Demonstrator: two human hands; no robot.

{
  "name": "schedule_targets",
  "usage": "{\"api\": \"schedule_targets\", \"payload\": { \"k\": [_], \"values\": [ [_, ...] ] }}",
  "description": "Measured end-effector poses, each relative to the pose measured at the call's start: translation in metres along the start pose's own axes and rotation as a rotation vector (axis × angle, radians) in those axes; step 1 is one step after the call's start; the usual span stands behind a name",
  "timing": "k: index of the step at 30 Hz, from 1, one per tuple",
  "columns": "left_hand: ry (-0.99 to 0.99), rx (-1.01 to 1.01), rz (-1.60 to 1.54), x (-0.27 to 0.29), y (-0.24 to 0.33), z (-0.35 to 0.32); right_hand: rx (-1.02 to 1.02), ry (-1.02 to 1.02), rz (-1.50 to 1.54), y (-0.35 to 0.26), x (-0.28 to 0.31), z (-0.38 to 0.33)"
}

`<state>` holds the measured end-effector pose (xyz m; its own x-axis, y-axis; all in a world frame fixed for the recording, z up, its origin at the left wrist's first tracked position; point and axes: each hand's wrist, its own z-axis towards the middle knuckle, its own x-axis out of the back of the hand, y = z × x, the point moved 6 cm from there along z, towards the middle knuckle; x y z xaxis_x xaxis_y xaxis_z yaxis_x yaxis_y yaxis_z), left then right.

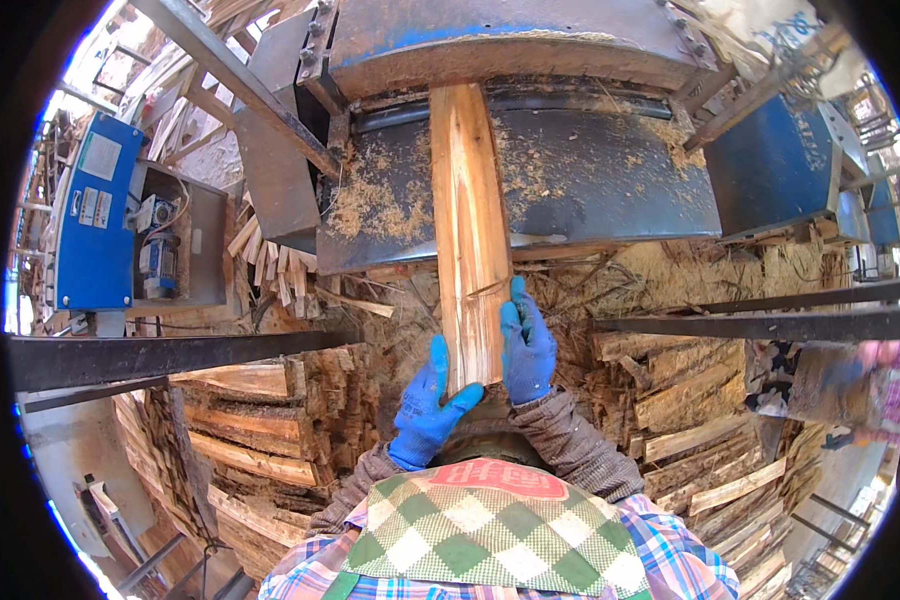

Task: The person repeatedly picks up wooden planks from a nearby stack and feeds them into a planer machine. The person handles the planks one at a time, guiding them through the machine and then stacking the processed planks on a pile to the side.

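Note:
A rough wooden board [468,220] with a pale streaked face runs straight away from me across a dark metal machine table [610,185]. Its far end passes under the heavy metal housing [520,62] at a roller [580,103]. The near end juts out past the table's front edge. My left hand [428,412], in a blue glove, grips the near left corner, thumb across the end. Along the right edge, a little farther up, my gloved right hand [530,352] holds the board's side. The undersides of both grips are hidden.
Sawdust [380,215] lies on the table. Stacked rough boards stand at my left [250,440] and right [700,410]. Dark metal bars [170,358] reach in from both sides. A blue control box [100,210] is at far left. Another person [895,385] shows at the right rim.

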<state>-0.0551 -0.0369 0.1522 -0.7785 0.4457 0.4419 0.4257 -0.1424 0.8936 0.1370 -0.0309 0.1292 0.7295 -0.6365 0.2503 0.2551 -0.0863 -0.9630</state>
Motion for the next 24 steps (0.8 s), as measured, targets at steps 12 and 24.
{"api": "schedule_targets", "payload": {
  "k": [12,24],
  "values": [
    [0.523,-0.096,0.805,0.02,0.003,0.187,0.162,-0.041,-0.246,-0.02,-0.074,0.172],
    [0.992,-0.047,0.241,0.012,-0.022,0.105,0.343,-0.297,-0.347,-0.053,-0.088,0.153]
  ]
}}
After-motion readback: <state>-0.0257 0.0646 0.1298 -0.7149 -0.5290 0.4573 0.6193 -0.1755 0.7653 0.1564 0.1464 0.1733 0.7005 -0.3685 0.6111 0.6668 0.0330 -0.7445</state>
